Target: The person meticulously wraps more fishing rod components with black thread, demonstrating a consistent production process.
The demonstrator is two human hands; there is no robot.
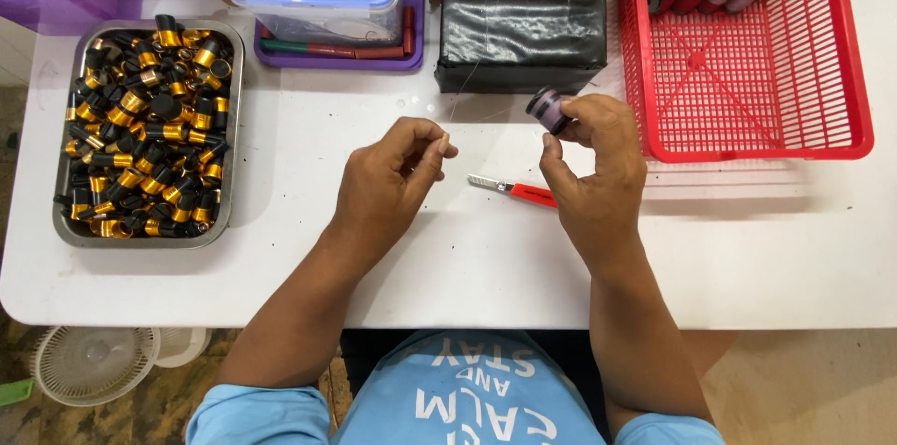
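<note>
Purple thread bobbin (546, 109) sat pinched in right hand (590, 165) fingertips, just left of red basket (846, 80); left hand (388, 185) pinched narrow, contents too fine to tell.

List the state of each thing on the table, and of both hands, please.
right hand: shut on small spool, lifted off table
left hand: fingertips pinched together, what they pinch too small to tell
red cutter: flat on table, untouched
metal tray: heaped with black and gold spools
red basket: mostly bare, dark spools along far edge
</note>
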